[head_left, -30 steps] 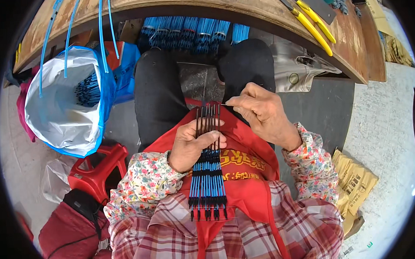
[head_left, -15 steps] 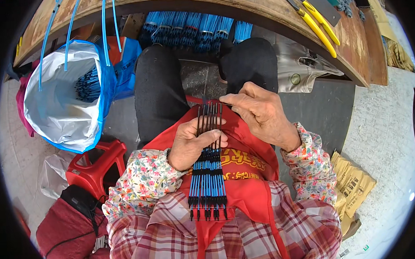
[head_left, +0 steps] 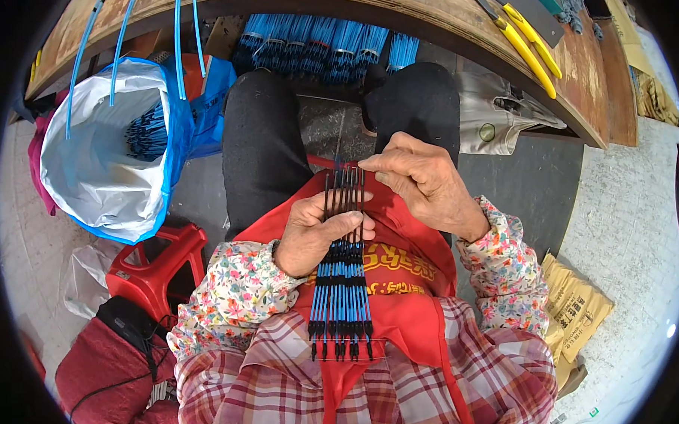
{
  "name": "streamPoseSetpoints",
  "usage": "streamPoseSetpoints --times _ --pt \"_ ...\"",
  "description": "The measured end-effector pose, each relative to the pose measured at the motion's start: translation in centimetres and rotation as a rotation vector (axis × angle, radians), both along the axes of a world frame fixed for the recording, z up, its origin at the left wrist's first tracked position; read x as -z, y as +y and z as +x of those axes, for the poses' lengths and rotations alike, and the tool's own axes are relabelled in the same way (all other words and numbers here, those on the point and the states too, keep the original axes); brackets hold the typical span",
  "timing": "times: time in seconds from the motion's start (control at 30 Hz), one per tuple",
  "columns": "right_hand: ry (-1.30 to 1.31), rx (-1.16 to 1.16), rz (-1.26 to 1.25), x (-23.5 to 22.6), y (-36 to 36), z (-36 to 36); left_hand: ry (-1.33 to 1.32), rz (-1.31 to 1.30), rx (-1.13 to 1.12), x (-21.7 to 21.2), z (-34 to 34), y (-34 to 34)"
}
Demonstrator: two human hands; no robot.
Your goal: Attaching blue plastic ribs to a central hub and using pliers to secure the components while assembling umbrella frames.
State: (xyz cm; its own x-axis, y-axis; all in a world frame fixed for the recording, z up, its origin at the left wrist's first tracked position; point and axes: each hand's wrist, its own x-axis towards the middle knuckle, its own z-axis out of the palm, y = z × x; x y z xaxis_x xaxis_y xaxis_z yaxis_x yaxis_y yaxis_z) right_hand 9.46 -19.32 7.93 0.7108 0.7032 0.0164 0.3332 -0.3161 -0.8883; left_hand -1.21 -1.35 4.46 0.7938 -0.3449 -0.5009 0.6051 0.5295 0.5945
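A flat row of thin blue and black strips lies lengthwise over my lap, on a red apron. My left hand is closed around its upper part, thumb across the front and fingers behind. The black upper ends stand side by side above that thumb. At the top right end of the row, my right hand is closed with thumb and index finger close together; whatever they pinch is too small to make out. A fine wire crosses the row near its lower ends.
A wooden bench curves across the far side, with yellow-handled pliers at its right. Bundles of blue strips sit beneath it. At left are an open white-lined blue bag and a red stool; brown paper sacks lie right.
The whole view has shifted slightly. Both hands keep nearly the same places on and beside the strips, with the right fingertips still at the row's upper right end.
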Motion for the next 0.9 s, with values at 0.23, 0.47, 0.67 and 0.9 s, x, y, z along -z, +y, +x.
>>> streamPoseSetpoints --times 0.23,0.47,0.67,0.9 --pt "0.052 0.028 0.090 0.6 0.4 -0.6 -0.009 0.008 -0.082 0.3 -0.6 0.1" --pt "0.026 -0.066 0.125 0.6 0.9 0.0 -0.010 0.022 -0.176 -0.2 -1.1 -0.1" --pt "-0.037 -0.154 0.116 0.0 1.1 0.2 -0.047 -0.006 -0.184 -0.3 -1.4 -0.1" --pt "-0.061 -0.220 0.127 -0.1 1.1 0.3 -0.075 0.010 -0.191 -0.1 -1.7 -0.2"
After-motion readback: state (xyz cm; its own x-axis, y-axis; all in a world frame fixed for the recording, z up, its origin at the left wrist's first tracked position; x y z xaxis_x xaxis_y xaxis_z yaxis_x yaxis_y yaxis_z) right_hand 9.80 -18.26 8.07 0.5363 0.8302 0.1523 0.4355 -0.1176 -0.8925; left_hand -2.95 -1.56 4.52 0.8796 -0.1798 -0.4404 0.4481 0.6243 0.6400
